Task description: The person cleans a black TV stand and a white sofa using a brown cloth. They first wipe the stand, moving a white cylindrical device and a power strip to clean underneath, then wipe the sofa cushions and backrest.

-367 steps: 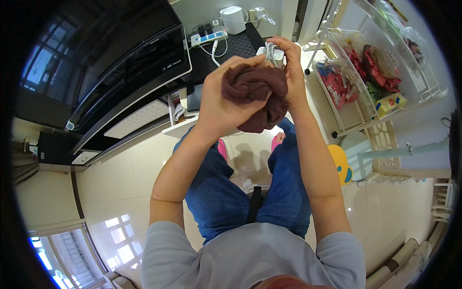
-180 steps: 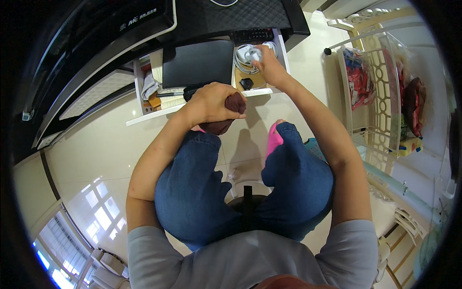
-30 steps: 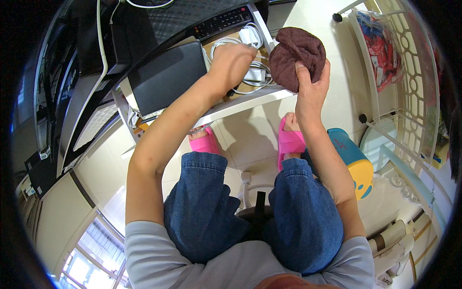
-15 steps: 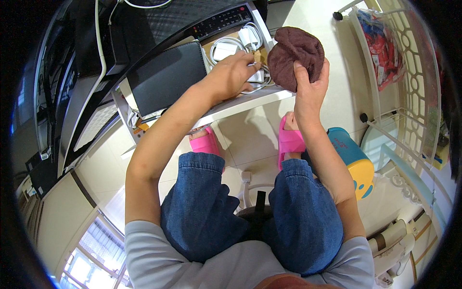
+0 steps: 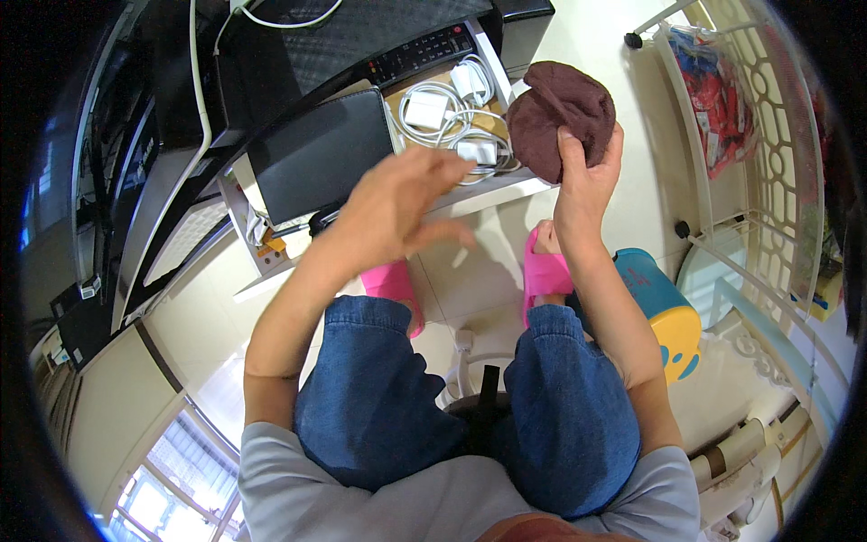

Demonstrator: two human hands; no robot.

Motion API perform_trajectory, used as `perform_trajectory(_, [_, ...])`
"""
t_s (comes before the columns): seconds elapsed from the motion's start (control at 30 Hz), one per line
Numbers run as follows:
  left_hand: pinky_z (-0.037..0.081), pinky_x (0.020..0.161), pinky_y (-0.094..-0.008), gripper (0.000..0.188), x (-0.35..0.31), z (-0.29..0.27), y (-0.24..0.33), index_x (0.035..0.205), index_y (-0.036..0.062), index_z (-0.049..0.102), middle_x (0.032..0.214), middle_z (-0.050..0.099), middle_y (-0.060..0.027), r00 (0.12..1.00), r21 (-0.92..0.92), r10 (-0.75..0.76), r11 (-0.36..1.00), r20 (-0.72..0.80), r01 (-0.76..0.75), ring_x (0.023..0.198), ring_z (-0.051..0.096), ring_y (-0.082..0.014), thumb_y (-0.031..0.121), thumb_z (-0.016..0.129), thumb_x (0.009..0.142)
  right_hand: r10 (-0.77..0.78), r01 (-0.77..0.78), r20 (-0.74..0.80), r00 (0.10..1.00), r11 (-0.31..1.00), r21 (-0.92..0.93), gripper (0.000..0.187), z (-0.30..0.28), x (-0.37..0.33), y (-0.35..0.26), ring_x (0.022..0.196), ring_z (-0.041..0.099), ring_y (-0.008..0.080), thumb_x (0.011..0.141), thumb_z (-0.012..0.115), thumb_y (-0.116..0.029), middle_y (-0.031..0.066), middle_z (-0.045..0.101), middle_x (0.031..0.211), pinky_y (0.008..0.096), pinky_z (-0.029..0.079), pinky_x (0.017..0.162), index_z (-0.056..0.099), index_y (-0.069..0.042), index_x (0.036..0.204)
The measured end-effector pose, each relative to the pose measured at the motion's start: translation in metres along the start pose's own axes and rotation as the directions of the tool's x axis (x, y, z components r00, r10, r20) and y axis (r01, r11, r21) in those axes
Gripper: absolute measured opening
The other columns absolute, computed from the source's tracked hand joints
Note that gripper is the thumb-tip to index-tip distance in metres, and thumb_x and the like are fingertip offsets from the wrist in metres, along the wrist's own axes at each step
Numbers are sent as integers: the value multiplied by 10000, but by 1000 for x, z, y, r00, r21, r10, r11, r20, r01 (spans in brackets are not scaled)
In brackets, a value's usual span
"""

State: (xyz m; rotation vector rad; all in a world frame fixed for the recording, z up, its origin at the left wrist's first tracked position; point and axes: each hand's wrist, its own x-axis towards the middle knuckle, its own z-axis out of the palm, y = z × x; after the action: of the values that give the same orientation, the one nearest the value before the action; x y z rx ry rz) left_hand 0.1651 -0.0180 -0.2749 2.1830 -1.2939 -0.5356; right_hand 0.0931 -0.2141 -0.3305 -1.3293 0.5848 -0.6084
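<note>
In my right hand (image 5: 587, 176) I grip a folded dark brown cloth (image 5: 564, 113), thumb on top, held up just past the right end of an open white drawer (image 5: 501, 191). My left hand (image 5: 406, 199), somewhat blurred, hovers over the drawer's front edge with its fingers apart and nothing in them. Inside the drawer lie white chargers (image 5: 426, 110) with coiled white cables (image 5: 442, 135). Beside them, to the left, rests a black rectangular case (image 5: 316, 154). A black remote control (image 5: 420, 52) lies behind the chargers.
A black television or monitor (image 5: 163, 181) with a white cable stands at the left. To the right is a white wheeled rack (image 5: 781, 154) holding a bag of red and blue packets (image 5: 718, 104). A teal and yellow stool (image 5: 655, 298) stands near my right forearm.
My left hand has drawn back from the chargers toward me and left, uncovering the cables. The brown cloth stays in my right hand, hardly moved.
</note>
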Motion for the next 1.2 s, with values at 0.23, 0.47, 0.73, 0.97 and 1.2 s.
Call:
perform_trajectory(0.23, [415,900,-393,486,-12,15,9,1177,112,567,1186,557,-89,991,281,-27,958,-129,63,1086,513,-297,108,718,716,-64,69,-83,994,996,51,407,-11,6,-9,1048,528,165,851,600,-31,92,547,1136,300,398,947,436,-11,1223])
perform_trajectory(0.47, [386,946,-421,417,2,9,-22,1048,104,614,1239,518,-103,925,404,3,900,-380,163,1158,470,-312,85,725,647,-98,91,-117,988,994,-66,379,-9,4,-16,1047,528,171,889,580,-99,95,546,1157,292,411,938,459,5,1233])
perform_trajectory(0.73, [360,964,-433,542,32,-17,-67,1195,115,570,1348,449,-123,805,531,81,789,-588,309,1214,421,-338,187,763,694,-32,32,-24,999,999,-15,377,-6,2,-3,1040,528,164,882,586,-102,91,553,1144,286,412,927,463,-4,1225])
perform_trajectory(0.97, [336,985,-435,551,45,-28,-92,1191,120,573,1326,470,-113,747,489,93,807,-658,331,1222,417,-319,202,775,684,-15,17,24,1000,996,-89,377,-1,0,3,1030,527,163,880,584,-113,94,550,1139,288,420,912,461,-11,1222])
perform_trajectory(1.2, [338,983,-436,527,28,-15,-83,1179,110,567,1301,489,-113,748,477,118,831,-653,285,1204,432,-323,203,768,701,75,-67,84,994,993,-95,373,10,-7,0,1051,512,166,874,588,-107,91,541,1148,293,401,939,457,-10,1210])
